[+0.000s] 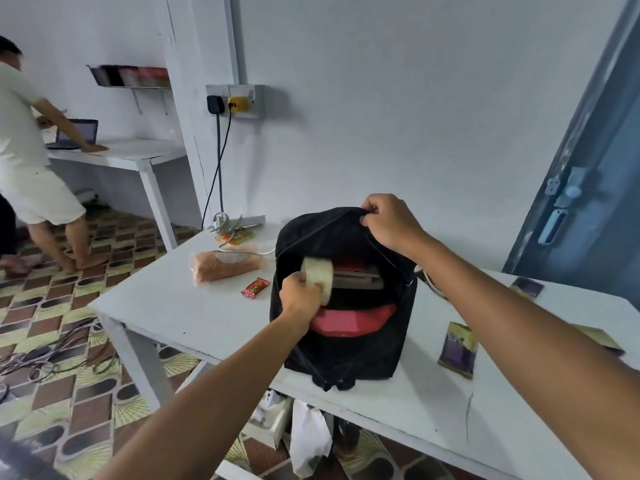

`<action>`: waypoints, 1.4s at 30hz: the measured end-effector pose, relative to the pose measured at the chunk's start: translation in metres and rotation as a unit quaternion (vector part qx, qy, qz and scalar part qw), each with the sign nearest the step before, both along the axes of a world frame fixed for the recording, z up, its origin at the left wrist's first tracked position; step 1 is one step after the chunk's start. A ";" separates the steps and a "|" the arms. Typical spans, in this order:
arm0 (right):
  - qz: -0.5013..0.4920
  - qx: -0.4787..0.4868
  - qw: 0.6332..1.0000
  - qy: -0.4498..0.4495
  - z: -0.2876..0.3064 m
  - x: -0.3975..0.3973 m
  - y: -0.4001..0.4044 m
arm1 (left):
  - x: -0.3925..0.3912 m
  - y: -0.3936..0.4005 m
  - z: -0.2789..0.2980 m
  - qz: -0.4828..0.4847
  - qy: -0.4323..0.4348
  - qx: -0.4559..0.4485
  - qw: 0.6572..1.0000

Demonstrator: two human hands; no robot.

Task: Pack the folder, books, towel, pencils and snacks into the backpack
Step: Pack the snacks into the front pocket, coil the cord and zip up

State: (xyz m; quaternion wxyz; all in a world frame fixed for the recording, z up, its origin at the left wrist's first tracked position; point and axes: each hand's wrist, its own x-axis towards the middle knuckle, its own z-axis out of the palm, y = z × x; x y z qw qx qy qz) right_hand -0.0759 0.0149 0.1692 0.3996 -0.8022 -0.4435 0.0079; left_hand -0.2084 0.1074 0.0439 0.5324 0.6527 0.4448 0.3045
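The black fabric backpack [346,334] stood upright on the white counter [180,306], its main zip open and books [360,277] showing inside. The right hand [388,220] had its fingers [367,216] pinched together on the soft upper rim, holding the mouth open. The left hand [300,292] had its fingers clamped on a pale, rounded roll [318,273] at the opening, just in front of the books. Left of those fingers lay a small red snack wrapper [255,287] and a clear bag of orange snacks [225,266]; right of the backpack lay a flat purple packet [459,348].
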 end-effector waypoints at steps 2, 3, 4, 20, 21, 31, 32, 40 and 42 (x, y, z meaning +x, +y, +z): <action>0.000 0.005 1.000 0.000 0.000 0.001 -0.004 | 0.003 0.009 -0.003 0.034 -0.024 -0.040 0.998; 0.001 0.006 1.000 -0.002 0.000 0.002 -0.005 | 0.003 0.013 -0.003 0.041 -0.032 -0.053 0.997; 0.005 0.007 1.000 -0.003 0.000 0.002 -0.006 | 0.003 0.018 -0.004 0.045 -0.036 -0.058 0.997; 0.058 -0.049 0.997 -0.029 0.002 -0.018 -0.002 | 0.031 0.053 0.004 0.137 0.012 0.081 0.987; 0.057 -0.045 0.997 -0.027 0.002 -0.018 -0.001 | 0.032 0.054 0.000 0.139 0.021 0.080 0.987; 0.037 -0.015 0.999 -0.011 0.006 -0.010 0.011 | 0.053 0.054 -0.027 0.122 0.077 0.035 0.989; 0.035 -0.012 0.999 -0.011 0.006 -0.009 0.012 | 0.058 0.054 -0.028 0.148 0.041 -0.022 0.988; 0.049 0.005 0.999 0.001 0.009 -0.004 0.016 | 0.074 0.057 -0.016 0.094 0.169 -0.049 0.980; 0.052 0.010 0.999 0.006 0.010 -0.004 0.017 | 0.074 0.067 -0.015 0.165 0.016 -0.198 0.966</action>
